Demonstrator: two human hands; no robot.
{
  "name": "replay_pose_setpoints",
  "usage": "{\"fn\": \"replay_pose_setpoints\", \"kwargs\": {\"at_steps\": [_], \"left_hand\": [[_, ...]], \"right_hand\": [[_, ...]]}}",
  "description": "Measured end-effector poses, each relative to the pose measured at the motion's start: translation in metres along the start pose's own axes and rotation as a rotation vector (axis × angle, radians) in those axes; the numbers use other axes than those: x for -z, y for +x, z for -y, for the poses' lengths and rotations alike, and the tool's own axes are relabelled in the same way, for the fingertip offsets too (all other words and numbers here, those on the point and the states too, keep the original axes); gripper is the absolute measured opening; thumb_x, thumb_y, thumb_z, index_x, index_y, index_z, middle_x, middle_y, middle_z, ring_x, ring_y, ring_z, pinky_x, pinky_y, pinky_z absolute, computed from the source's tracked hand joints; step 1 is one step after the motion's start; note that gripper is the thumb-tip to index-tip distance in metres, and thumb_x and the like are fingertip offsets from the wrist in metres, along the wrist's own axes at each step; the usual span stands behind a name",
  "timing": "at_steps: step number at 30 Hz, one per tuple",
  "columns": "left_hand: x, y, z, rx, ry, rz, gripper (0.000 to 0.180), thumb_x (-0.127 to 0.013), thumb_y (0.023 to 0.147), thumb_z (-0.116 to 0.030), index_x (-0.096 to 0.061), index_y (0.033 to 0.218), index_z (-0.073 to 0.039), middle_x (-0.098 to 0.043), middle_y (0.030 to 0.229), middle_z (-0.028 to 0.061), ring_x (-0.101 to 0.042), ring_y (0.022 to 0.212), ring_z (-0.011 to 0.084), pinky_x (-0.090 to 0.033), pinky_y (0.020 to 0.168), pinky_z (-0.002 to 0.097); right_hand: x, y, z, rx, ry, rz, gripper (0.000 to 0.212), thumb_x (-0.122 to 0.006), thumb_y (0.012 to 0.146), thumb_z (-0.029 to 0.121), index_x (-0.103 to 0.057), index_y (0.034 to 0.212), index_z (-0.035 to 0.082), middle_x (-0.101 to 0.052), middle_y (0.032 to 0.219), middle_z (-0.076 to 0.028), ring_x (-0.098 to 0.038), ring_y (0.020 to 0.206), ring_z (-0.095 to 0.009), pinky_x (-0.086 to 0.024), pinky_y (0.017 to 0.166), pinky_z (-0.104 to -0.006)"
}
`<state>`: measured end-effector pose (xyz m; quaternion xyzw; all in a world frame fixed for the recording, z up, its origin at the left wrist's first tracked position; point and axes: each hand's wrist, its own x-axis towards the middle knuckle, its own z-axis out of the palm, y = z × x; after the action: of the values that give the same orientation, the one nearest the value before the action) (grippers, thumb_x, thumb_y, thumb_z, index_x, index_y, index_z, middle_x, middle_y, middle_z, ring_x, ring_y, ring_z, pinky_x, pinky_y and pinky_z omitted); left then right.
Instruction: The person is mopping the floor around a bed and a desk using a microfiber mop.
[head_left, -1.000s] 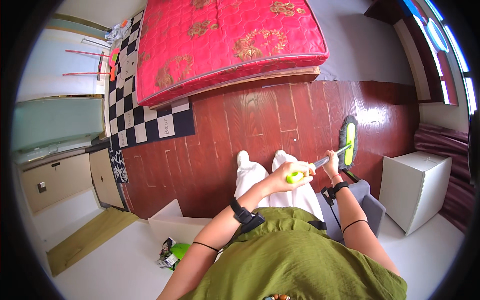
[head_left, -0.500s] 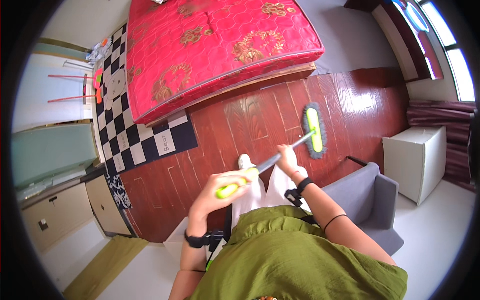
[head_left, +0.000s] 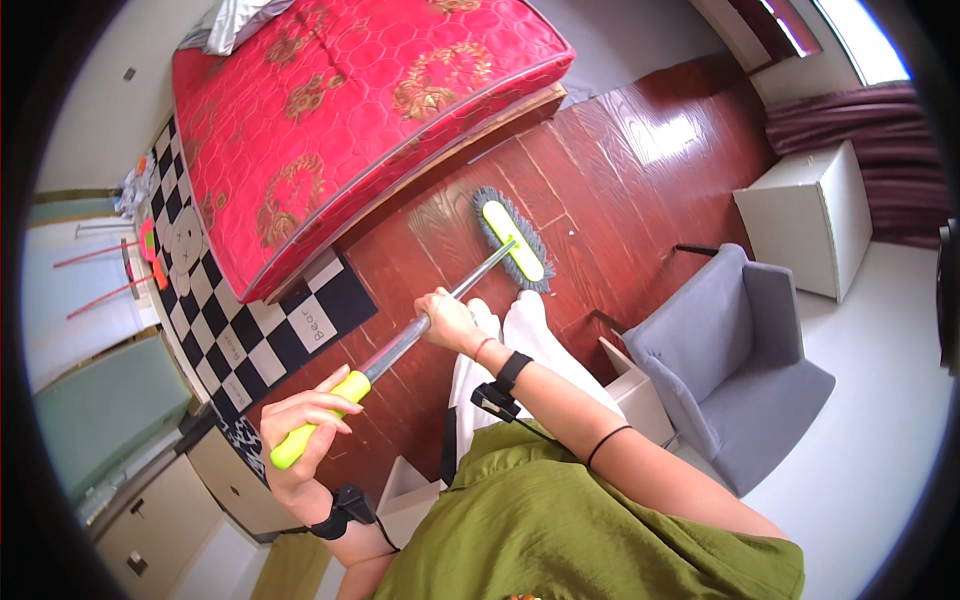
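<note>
A dust mop with a lime-green grip, a grey metal pole and a fluffy grey head slants across the view. Its head lies on the reddish-brown wooden floor, just ahead of my white shoes. My left hand is wrapped around the green grip at the pole's upper end. Lower down, my right hand closes around the metal pole. Both wrists carry black bands with small devices.
A bed with a red, gold-patterned mattress stands ahead. At left lies a black-and-white checkered mat. To the right are a grey armchair, a white cabinet and dark purple curtains. Two red-handled tools lean at far left.
The mop head has moved left over the floor. Both hands have shifted left with the pole, and the left hand sits farther from the right. The whole view has turned somewhat.
</note>
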<state>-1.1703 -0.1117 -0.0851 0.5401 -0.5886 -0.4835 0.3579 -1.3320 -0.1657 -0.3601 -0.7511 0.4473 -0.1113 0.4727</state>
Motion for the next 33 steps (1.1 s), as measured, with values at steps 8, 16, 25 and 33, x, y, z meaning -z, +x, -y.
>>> {"fn": "replay_pose_setpoints", "kwargs": {"at_steps": [8, 16, 25, 33], "left_hand": [[-0.077, 0.053, 0.011, -0.069, -0.153, 0.359, 0.013, -0.054, 0.07, -0.001, -0.049, 0.059, -0.004, -0.065, 0.075, 0.018, -0.064, 0.084, 0.0286, -0.025, 0.103, 0.0577], [-0.202, 0.117, 0.066, -0.093, -0.199, 0.456, 0.012, -0.058, 0.079, -0.001, -0.053, 0.068, 0.001, -0.064, 0.096, 0.0151, -0.054, 0.11, 0.0321, -0.038, 0.097, 0.0421], [-0.283, 0.129, 0.09, 0.202, -0.288, 0.345, 0.009, -0.066, 0.079, -0.009, -0.06, 0.08, -0.002, -0.063, 0.106, 0.0096, -0.056, 0.105, 0.0199, -0.041, 0.09, 0.0321], [-0.172, 0.118, -0.001, 0.069, -0.007, 0.198, 0.004, -0.062, 0.076, -0.001, -0.06, 0.073, 0.001, -0.066, 0.089, 0.0132, -0.056, 0.106, 0.0325, -0.034, 0.1, 0.0445]], "right_hand": [[0.067, -0.06, -0.067, -0.197, -0.025, -0.2, 0.008, -0.063, 0.063, 0.01, -0.058, 0.069, 0.008, -0.062, 0.078, -0.009, -0.056, 0.085, -0.03, -0.049, 0.069, -0.0428], [0.131, -0.127, -0.201, -0.325, -0.172, -0.515, 0.017, -0.067, 0.064, 0.013, -0.052, 0.065, 0.005, -0.055, 0.071, -0.012, -0.053, 0.079, -0.033, -0.044, 0.07, -0.0412], [0.152, -0.174, -0.297, -0.51, -0.282, -0.524, 0.012, -0.065, 0.062, 0.011, -0.054, 0.065, 0.006, -0.053, 0.076, -0.014, -0.051, 0.085, -0.034, -0.044, 0.073, -0.042], [0.123, -0.098, -0.163, -0.212, -0.06, -0.662, 0.02, -0.07, 0.066, 0.016, -0.052, 0.064, 0.007, -0.056, 0.071, -0.013, -0.052, 0.075, -0.033, -0.042, 0.068, -0.0424]]}}
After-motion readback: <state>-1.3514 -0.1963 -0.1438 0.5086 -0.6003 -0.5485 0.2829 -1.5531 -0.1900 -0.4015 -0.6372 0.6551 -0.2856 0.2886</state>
